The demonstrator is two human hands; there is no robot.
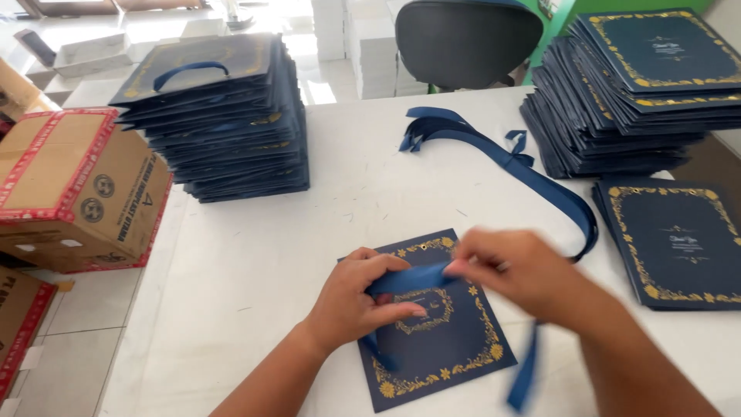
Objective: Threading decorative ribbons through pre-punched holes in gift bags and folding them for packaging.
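1. We see a navy paper bag (448, 340) with gold ornament lying flat on the white table (255, 255), tilted, its long axis running from near-left to far-right.
2. Our left hand (359, 297) pinches a blue ribbon (409, 279) above the bag.
3. Our right hand (513, 270), blurred, grips the same ribbon; its free end hangs right of the bag.
4. Beyond the bag lies a loose ribbon bundle (494, 150); bag stacks (224, 116) stand far left and right.

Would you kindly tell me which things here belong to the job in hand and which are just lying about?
In hand: left hand, right hand, ribbon, bag.
Lying about: cardboard box, chair, left stack, right stack.
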